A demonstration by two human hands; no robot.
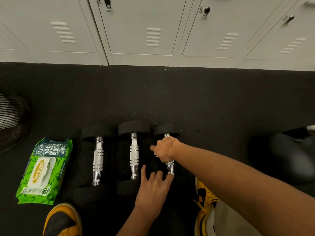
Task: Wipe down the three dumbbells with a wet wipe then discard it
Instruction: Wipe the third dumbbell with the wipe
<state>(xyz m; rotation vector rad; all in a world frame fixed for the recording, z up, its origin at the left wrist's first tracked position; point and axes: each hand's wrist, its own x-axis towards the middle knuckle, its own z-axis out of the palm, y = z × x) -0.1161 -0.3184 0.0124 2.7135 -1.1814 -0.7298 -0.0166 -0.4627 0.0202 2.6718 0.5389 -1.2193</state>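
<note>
Two hands work the right dumbbell: the right hand grips its chrome handle, a white wet wipe peeking under the fingers; the left hand rests spread by the near end. Beside it on the floor lie the middle dumbbell, left dumbbell and wipes pack.

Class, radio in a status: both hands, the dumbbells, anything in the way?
Right hand grips right dumbbell handle, bit of white wipe showing. Left hand steadies its near end. Nothing in the way.
</note>
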